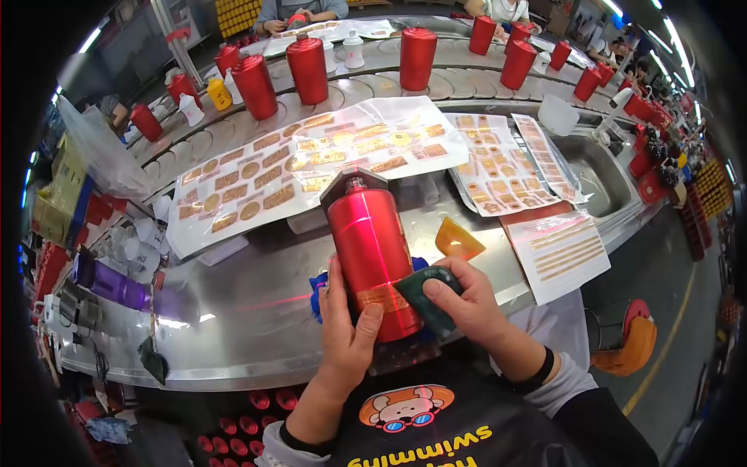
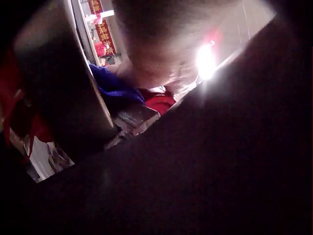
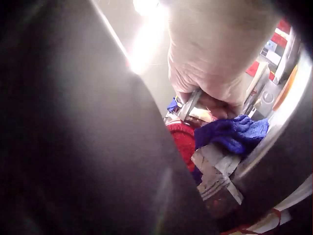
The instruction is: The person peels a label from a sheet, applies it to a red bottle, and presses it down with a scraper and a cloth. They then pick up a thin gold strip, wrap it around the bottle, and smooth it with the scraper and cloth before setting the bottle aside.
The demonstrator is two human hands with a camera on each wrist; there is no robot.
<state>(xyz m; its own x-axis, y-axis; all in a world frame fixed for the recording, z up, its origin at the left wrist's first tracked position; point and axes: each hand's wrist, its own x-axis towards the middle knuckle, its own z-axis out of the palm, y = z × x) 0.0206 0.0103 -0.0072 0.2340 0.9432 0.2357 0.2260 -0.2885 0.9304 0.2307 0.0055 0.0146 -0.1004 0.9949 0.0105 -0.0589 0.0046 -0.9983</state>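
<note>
Bottle (image 1: 364, 233), red and dark-capped, lies in front of us at the near side of the metal table (image 1: 257, 335), its cap end pointing away and its gold label (image 1: 380, 297) low on the face towards us. Our left hand (image 1: 346, 335) holds its left side, the fingers set close along it and the thumb on the front by the label. Our right hand (image 1: 471, 303) pinches a green scraper (image 1: 430, 313) between thumb and curled fingers, one corner of it at the label's right end. A blue cloth (image 1: 315, 297) shows on both sides of the bottle (the wrist views are mostly dark, though they catch it too).

Just right of the bottle lies a yellow scraper (image 1: 459, 240), with bare metal between it and the card of gold strips (image 1: 545, 280), which juts over the table's right edge. Leftward we see a wider stretch of metal, reaching towards a purple container (image 1: 117, 284). Beyond the cap, a large sticker sheet (image 1: 185, 235) closes off the far side; a smaller sheet (image 1: 484, 204) sits right of it, near the sink (image 1: 603, 175). Farther out, red bottles (image 1: 307, 70) stand along the curved conveyor (image 1: 194, 136).
</note>
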